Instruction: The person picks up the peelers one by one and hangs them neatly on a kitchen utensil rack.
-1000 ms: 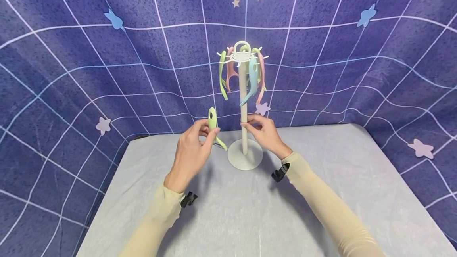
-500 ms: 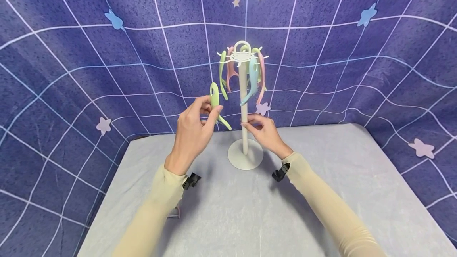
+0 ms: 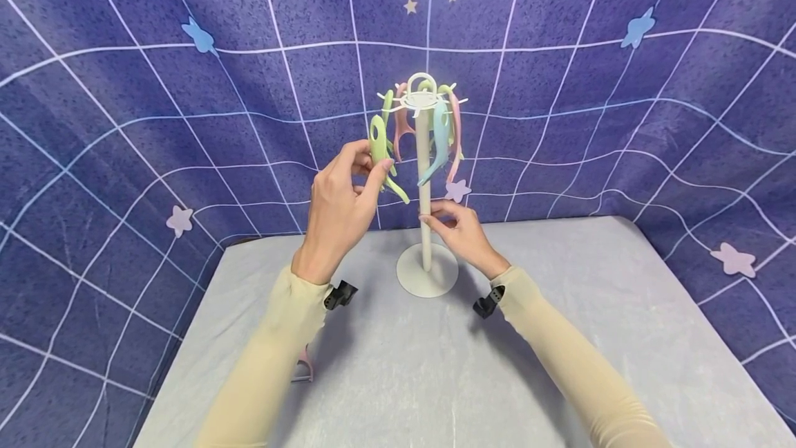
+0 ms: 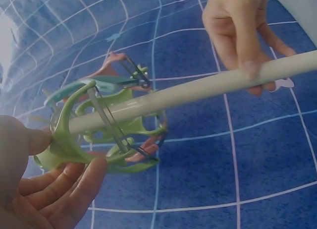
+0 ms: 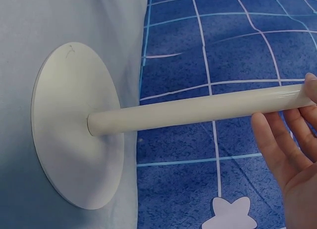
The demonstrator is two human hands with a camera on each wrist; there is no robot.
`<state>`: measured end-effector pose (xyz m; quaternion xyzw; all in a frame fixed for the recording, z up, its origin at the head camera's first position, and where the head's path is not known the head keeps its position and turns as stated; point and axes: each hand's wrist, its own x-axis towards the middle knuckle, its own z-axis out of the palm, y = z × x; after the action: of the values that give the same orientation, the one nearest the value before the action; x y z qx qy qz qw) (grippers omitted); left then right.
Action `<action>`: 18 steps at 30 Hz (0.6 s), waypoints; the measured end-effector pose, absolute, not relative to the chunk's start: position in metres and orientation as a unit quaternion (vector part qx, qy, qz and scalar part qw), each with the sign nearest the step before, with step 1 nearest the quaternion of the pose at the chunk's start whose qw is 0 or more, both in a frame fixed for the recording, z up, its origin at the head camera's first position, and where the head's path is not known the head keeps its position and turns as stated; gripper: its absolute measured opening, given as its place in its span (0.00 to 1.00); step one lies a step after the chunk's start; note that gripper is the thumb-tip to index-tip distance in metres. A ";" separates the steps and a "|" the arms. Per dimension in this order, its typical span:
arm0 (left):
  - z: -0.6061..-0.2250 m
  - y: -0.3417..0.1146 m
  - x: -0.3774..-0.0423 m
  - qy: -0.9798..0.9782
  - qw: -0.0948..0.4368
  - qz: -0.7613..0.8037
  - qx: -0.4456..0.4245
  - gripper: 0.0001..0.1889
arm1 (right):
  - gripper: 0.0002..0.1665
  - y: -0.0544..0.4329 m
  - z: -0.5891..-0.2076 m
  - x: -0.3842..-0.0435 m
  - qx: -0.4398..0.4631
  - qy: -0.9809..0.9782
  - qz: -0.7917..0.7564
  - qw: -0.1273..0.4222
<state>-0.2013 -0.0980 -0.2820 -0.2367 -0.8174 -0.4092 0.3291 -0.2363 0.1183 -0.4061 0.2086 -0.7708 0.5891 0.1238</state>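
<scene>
My left hand (image 3: 340,202) pinches a green Y-shaped peeler (image 3: 376,137) between thumb and fingers. Its holed handle end points up, just left of the stand's hooks. In the left wrist view its metal blade (image 4: 105,117) overlaps the pole. With thumb and fingertips, my right hand (image 3: 463,234) grips the pole (image 3: 425,189) of a white hanging stand, low down above its round base (image 5: 59,120). Hanging from the hooked top are a blue peeler (image 3: 441,133), pink peelers (image 3: 457,137) and green ones, partly overlapping each other.
A pink peeler (image 3: 307,365) lies on the pale cloth-covered table (image 3: 497,379), partly hidden by the left sleeve. Behind the stand hangs a blue curtain (image 3: 535,130) with grid lines and stars. A loop (image 3: 423,77) tops the stand.
My left hand has risen with the green peeler, from low beside the pole to near the hooks, and slightly right. The right hand stays on the pole. The pink peeler on the table came into view.
</scene>
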 end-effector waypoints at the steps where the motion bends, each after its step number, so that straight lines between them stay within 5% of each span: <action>1: -0.281 -0.097 -0.202 -0.816 0.331 -0.410 -0.238 0.20 | 0.12 0.118 -0.406 -0.236 0.209 -0.770 0.590 0.123; 18: -0.264 -0.087 -0.212 -0.809 0.350 -0.406 -0.240 0.19 | 0.12 0.118 -0.407 -0.237 0.204 -0.769 0.594 0.120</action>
<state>-0.2117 -0.0873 -0.2645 -0.2403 -0.8090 -0.4064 0.3502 -0.2370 0.1178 -0.4065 0.2043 -0.7688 0.5940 0.1201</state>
